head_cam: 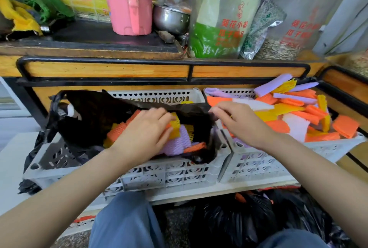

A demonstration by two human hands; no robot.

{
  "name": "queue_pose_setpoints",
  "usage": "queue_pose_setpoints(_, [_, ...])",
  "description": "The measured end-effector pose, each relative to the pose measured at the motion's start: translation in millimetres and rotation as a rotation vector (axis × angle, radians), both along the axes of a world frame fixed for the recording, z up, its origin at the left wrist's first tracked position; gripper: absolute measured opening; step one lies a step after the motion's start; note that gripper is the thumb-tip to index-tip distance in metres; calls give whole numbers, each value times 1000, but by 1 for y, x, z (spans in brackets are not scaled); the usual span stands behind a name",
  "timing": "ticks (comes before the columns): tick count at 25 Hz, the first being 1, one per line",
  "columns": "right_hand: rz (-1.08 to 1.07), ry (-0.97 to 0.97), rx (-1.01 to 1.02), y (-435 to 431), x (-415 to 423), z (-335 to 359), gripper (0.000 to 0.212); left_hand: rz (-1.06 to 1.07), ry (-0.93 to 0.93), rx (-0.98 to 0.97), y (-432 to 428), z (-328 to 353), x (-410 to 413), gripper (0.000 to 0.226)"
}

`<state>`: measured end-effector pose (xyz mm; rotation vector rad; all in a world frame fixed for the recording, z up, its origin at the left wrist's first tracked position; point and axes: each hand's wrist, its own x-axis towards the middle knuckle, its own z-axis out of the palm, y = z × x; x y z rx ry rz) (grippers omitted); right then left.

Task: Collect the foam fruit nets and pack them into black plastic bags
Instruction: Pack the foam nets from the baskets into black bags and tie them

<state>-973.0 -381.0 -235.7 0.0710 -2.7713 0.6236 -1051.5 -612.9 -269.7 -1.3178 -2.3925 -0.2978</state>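
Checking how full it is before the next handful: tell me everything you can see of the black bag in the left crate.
The black bag is thin, glossy, crumpled plastic, lying in the white perforated left crate with its mouth open toward the person. Its far side is raised; its left part spills over the crate's left rim. Inside lie orange, yellow and purple foam nets. The left hand presses flat on them; the right hand pinches the mouth's right edge.
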Motion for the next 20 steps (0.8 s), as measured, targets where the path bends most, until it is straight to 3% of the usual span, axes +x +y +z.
queue_pose_setpoints(3, [-69, 65, 116, 33, 11, -11, 22, -112, 22, 223, 48, 36, 3, 33])
queue_pose_setpoints(5, [-182, 78, 147, 73, 14, -21, 24, -181, 23, 251, 89, 50, -1, 32])
queue_pose_setpoints(10, [-374, -142, 106, 163, 19, -55, 55, -149, -176, 3, 203, 27, -33, 41])
queue_pose_setpoints(15, [-304, -230, 87, 206, 11, -86, 81, -136, -300, -244, 283, -17, -58, 56])
queue_pose_setpoints(20, [-223, -153, 8, 221, -3, -98, 74, -64, -466, -259, 320, -41, -77, 66])
